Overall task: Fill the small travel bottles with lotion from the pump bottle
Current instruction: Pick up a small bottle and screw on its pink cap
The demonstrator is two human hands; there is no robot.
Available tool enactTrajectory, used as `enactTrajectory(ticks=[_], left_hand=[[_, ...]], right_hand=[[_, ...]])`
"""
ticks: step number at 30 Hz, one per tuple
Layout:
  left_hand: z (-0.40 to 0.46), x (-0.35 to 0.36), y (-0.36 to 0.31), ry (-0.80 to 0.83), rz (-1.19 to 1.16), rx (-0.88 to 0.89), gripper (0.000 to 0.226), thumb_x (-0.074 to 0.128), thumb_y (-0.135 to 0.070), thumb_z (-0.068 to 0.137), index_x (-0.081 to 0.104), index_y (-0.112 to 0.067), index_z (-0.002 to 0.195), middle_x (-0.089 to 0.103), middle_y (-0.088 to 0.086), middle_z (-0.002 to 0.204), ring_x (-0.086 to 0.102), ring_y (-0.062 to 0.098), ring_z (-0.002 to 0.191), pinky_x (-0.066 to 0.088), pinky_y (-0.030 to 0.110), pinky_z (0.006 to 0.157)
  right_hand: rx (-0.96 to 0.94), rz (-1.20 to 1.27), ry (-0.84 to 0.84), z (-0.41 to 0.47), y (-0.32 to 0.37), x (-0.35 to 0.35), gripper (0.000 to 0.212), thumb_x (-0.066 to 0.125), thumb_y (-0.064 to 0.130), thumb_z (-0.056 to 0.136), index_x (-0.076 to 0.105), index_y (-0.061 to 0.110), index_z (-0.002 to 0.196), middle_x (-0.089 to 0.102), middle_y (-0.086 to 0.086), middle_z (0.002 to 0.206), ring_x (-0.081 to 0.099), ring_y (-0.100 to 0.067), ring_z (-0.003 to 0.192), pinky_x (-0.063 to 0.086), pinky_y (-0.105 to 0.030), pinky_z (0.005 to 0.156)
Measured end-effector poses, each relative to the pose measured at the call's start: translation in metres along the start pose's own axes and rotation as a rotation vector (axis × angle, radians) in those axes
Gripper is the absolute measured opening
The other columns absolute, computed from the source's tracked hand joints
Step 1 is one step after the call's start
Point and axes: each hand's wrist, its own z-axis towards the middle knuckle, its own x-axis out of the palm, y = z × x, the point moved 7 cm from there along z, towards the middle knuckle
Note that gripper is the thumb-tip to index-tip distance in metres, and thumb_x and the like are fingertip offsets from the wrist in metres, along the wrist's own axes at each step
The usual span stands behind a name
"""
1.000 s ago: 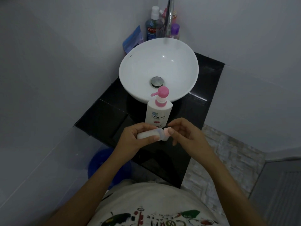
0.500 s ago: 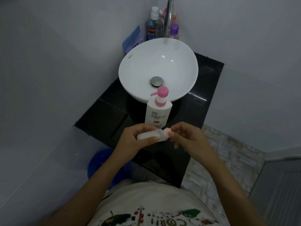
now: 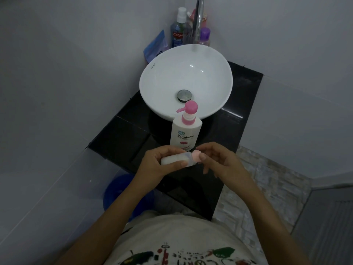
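Observation:
A white pump bottle with a pink pump head stands upright on the black counter, just in front of the basin. I hold a small translucent travel bottle sideways above the counter's near edge. My left hand wraps its body. My right hand pinches its pale pink cap with thumb and fingertips. Whitish lotion shows inside the small bottle.
A white round basin with a metal drain sits on the counter under a chrome tap. Behind it stand a mouthwash bottle, a purple-capped bottle and a blue pouch. A blue bucket is below left.
My right fingers have shifted around the pink cap, turning on it. The small bottle and my left hand have stayed nearly still.

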Motion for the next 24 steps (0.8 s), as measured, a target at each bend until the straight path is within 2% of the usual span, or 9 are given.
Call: enactTrajectory(ticks=[2, 5, 7, 11, 14, 19, 22, 24], left_hand=[[0.0, -0.001, 0.001, -0.005, 0.002, -0.005, 0.034, 0.074, -0.025, 0.068, 0.071, -0.013, 0.1, 0.071, 0.001, 0.101, 0.066, 0.013, 0.097, 0.056, 0.023, 0.077], [0.0, 0.0, 0.004, -0.002, 0.003, -0.014, 0.032, 0.075, -0.02, 0.071, 0.071, -0.011, 0.101, 0.072, 0.004, 0.101, 0.067, 0.017, 0.097, 0.058, 0.029, 0.079], [0.0, 0.001, 0.004, 0.007, -0.004, -0.016, 0.029, 0.075, -0.015, 0.072, 0.071, -0.01, 0.101, 0.072, 0.005, 0.101, 0.067, 0.018, 0.097, 0.058, 0.029, 0.079], [0.001, 0.001, 0.003, -0.004, 0.006, -0.002, 0.028, 0.075, -0.012, 0.073, 0.071, -0.01, 0.1, 0.072, 0.005, 0.1, 0.067, 0.017, 0.096, 0.057, 0.027, 0.078], [0.001, 0.0, 0.005, 0.002, 0.011, -0.005, 0.027, 0.076, -0.008, 0.073, 0.071, -0.011, 0.099, 0.072, 0.003, 0.099, 0.067, 0.015, 0.095, 0.057, 0.026, 0.077], [-0.001, 0.0, 0.013, -0.008, 0.044, -0.004, 0.027, 0.078, -0.007, 0.07, 0.071, -0.017, 0.094, 0.072, -0.008, 0.094, 0.066, 0.005, 0.092, 0.054, 0.018, 0.072], [-0.002, 0.003, 0.022, -0.014, 0.103, -0.002, 0.029, 0.08, -0.01, 0.069, 0.07, -0.021, 0.093, 0.069, -0.014, 0.097, 0.065, 0.003, 0.094, 0.053, 0.016, 0.074], [-0.003, 0.003, 0.026, -0.018, 0.132, 0.005, 0.034, 0.083, -0.018, 0.066, 0.069, -0.023, 0.096, 0.068, -0.01, 0.1, 0.064, 0.006, 0.098, 0.055, 0.022, 0.078]], right_hand=[[-0.024, -0.018, 0.03, -0.001, 0.002, 0.0, 0.02, 0.061, 0.017, 0.087, 0.063, 0.016, 0.107, 0.068, -0.004, 0.087, 0.064, -0.011, 0.065, 0.046, -0.011, 0.056], [0.004, 0.005, 0.006, 0.0, -0.001, 0.0, 0.011, 0.061, 0.018, 0.087, 0.067, 0.013, 0.095, 0.067, 0.003, 0.071, 0.058, -0.003, 0.055, 0.042, -0.009, 0.051], [0.008, 0.026, -0.024, 0.001, -0.002, -0.001, 0.014, 0.059, 0.022, 0.087, 0.067, 0.012, 0.091, 0.066, 0.005, 0.066, 0.057, -0.002, 0.053, 0.041, -0.009, 0.05], [-0.017, 0.091, 0.026, -0.002, 0.003, -0.002, 0.019, 0.064, 0.013, 0.084, 0.065, 0.012, 0.104, 0.069, -0.006, 0.087, 0.064, -0.008, 0.065, 0.046, -0.011, 0.054], [0.007, 0.04, 0.018, -0.002, 0.001, 0.002, 0.014, 0.062, 0.013, 0.085, 0.066, 0.014, 0.099, 0.068, -0.003, 0.074, 0.058, -0.001, 0.053, 0.043, -0.012, 0.047], [0.095, 0.085, -0.05, -0.006, -0.017, 0.012, 0.012, 0.057, 0.016, 0.091, 0.064, 0.01, 0.099, 0.064, -0.004, 0.064, 0.05, -0.007, 0.043, 0.041, -0.016, 0.042], [0.121, 0.115, -0.113, -0.011, -0.024, 0.014, 0.012, 0.06, 0.015, 0.089, 0.065, 0.012, 0.099, 0.066, -0.003, 0.07, 0.055, -0.002, 0.048, 0.043, -0.014, 0.044], [0.054, 0.022, -0.159, -0.011, -0.02, 0.013, 0.014, 0.062, 0.016, 0.087, 0.066, 0.015, 0.101, 0.067, 0.0, 0.081, 0.06, -0.002, 0.062, 0.046, -0.013, 0.052]])
